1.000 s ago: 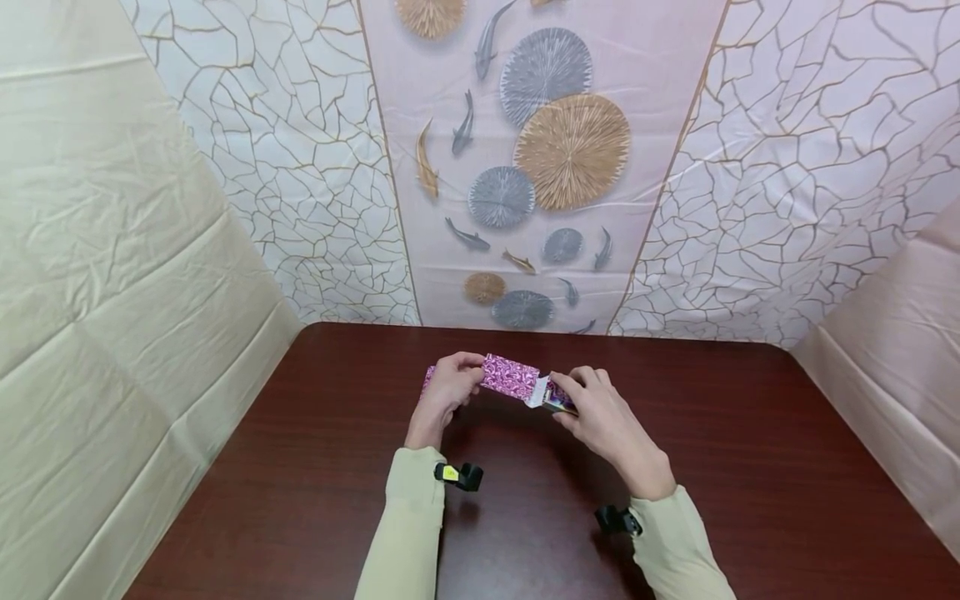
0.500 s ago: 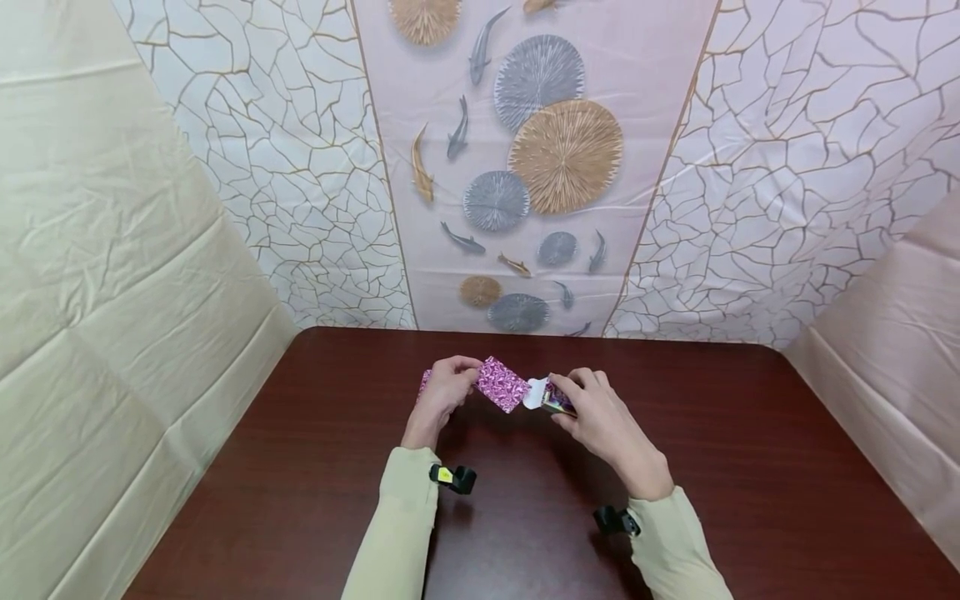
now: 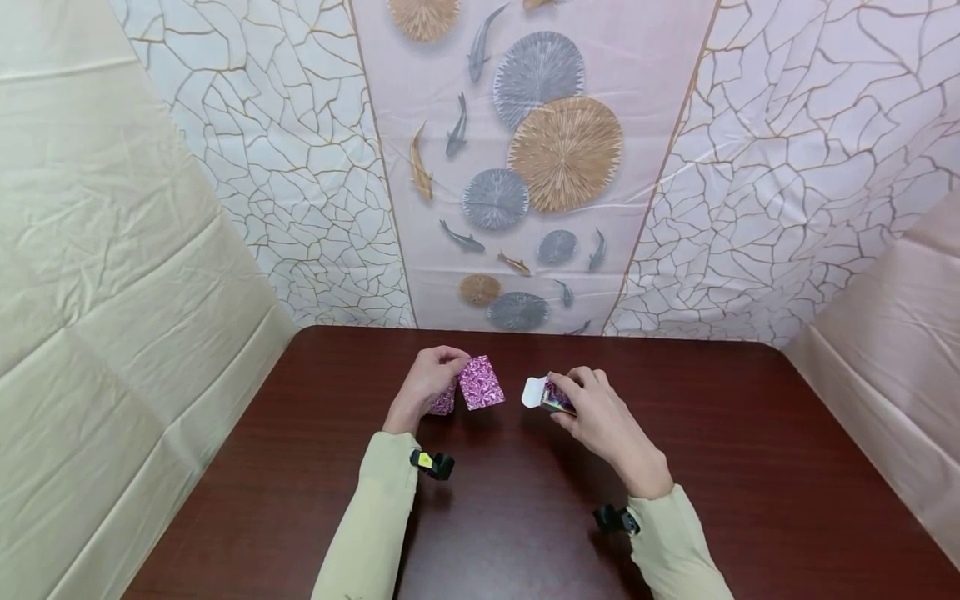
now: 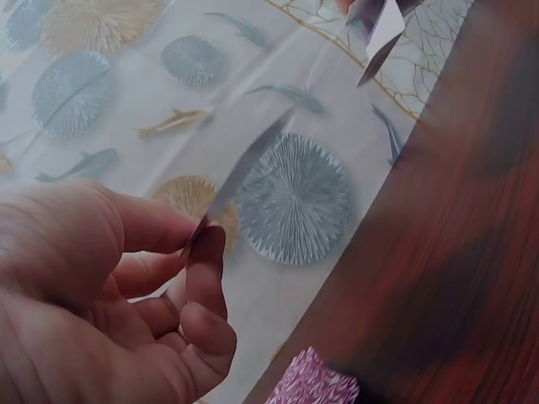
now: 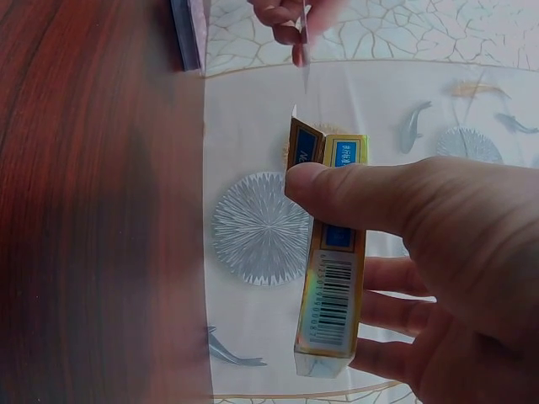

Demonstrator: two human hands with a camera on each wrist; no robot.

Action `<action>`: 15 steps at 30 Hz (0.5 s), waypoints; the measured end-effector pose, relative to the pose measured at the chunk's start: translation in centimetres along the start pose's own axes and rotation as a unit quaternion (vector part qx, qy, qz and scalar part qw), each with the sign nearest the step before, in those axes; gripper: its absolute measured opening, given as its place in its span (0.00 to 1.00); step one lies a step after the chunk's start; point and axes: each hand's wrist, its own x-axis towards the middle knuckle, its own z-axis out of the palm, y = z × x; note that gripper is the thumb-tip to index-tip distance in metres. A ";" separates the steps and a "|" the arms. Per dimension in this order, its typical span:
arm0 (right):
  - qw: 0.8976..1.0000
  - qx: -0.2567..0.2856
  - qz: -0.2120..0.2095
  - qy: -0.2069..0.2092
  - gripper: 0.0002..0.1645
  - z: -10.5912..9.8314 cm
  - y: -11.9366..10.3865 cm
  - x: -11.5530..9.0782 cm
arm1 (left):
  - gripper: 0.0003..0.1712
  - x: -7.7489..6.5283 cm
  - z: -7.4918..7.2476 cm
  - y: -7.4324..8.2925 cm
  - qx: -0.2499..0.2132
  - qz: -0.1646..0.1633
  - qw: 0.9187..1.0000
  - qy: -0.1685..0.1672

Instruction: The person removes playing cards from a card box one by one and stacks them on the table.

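Left hand (image 3: pixel 429 379): its fingers pinch a purple-patterned card (image 3: pixel 482 383) near one corner, thumb on one side and fingertip on the other; so slight a hold probably keeps most of the card uncovered and unbent.
Purple-patterned card: raised between the two hands, its pattern toward the head camera, nearly edge-on in the left wrist view (whether it is one card or a few stuck together, I cannot tell).
Purple-patterned stack (image 3: pixel 444 402): partly hidden under the left hand, apparently lying on the tabletop (image 3: pixel 750 450), near enough that the pinched card looks just beside it.
Right hand (image 3: pixel 600 412): thumb and fingers grasp the card box (image 5: pixel 330 290) across its narrow body, likely to steady it while leaving its mouth unobstructed.
White flap (image 3: pixel 533 392): folded out from the mouth on the left-hand side, which leaves that end accessible.
Gap between card and flap: newly visible; half a second ago the card's lower corner met the flap in the head view.
Shift: the left hand has moved leftward, the card has turned more upright and more of the stack shows, while the right hand and box have hardly moved.
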 end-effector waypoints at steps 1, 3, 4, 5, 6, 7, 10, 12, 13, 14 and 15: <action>1.000 0.000 0.000 -0.001 0.33 0.0 0.0 0.0 | 0.10 0.1 -0.2 0.0 0.003 0.001 1.000 -0.002; 1.000 -0.001 0.000 -0.003 0.33 0.0 0.0 0.1 | 0.10 0.4 -0.5 -0.1 0.009 0.001 1.000 -0.004; 1.000 0.000 0.001 -0.004 0.33 0.0 0.0 0.1 | 0.11 0.5 -0.7 -0.1 0.009 -0.001 1.000 -0.006; 1.000 0.000 0.002 -0.004 0.33 0.0 0.0 0.1 | 0.11 0.6 -0.9 -0.2 0.011 -0.002 1.000 -0.006; 1.000 0.001 0.002 -0.003 0.34 0.0 0.0 0.1 | 0.11 0.7 -1.0 -0.2 0.015 -0.001 1.000 -0.007; 1.000 0.001 0.002 -0.002 0.34 0.0 0.0 0.1 | 0.11 0.7 -1.2 -0.3 0.016 -0.002 1.000 -0.006; 1.000 0.004 0.004 0.001 0.34 0.0 0.0 0.1 | 0.10 1.1 -1.5 -0.6 0.021 -0.005 1.000 -0.007; 1.000 0.005 0.002 0.003 0.34 0.0 0.0 0.1 | 0.10 1.4 -1.8 -0.9 0.027 -0.004 1.000 -0.006; 1.000 0.005 0.001 0.004 0.34 0.0 0.0 0.1 | 0.10 1.5 -1.9 -1.0 0.029 -0.006 1.000 -0.004; 1.000 0.006 0.001 0.004 0.34 0.0 0.0 0.1 | 0.10 1.6 -2.0 -1.1 0.030 -0.008 1.000 -0.002; 1.000 0.005 0.001 0.003 0.34 0.0 0.0 0.1 | 0.10 1.8 -2.2 -1.2 0.029 -0.013 0.999 -0.002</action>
